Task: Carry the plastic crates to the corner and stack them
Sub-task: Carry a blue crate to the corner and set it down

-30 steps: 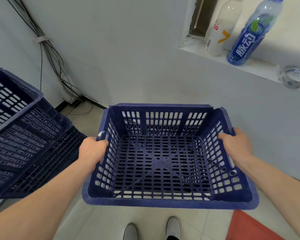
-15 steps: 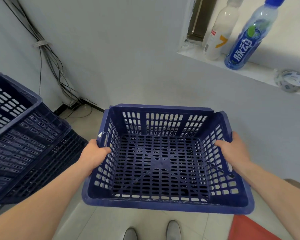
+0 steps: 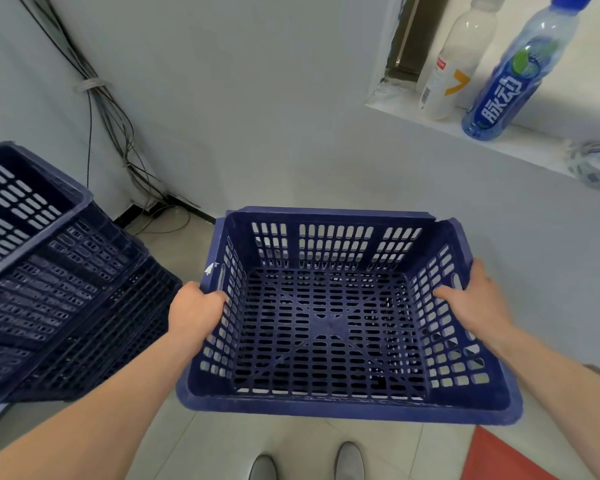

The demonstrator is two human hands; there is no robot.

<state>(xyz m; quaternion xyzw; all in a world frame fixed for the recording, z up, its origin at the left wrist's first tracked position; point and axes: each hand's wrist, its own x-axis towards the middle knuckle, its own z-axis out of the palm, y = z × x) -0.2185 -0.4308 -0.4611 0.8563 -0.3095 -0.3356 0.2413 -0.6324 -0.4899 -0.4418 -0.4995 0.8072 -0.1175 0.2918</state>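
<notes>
I hold an empty dark blue slotted plastic crate (image 3: 329,327) in the air above the tiled floor, in front of me. My left hand (image 3: 196,311) grips its left rim and my right hand (image 3: 473,304) grips its right rim, thumb inside the wall. A stack of similar blue crates (image 3: 49,278) stands at the left, close to the wall corner, about a hand's width from the carried crate.
Bundled cables (image 3: 97,109) run down the corner wall to the floor. A white ledge (image 3: 520,150) at upper right carries a white bottle (image 3: 454,60), a blue bottle (image 3: 516,74) and a tape roll (image 3: 596,164). A red mat (image 3: 506,459) lies at lower right, beside my shoes (image 3: 305,462).
The view has shifted slightly; the carried crate sits a little lower and further right in view, and the stack at left looks closer. Both hands keep their grip.
</notes>
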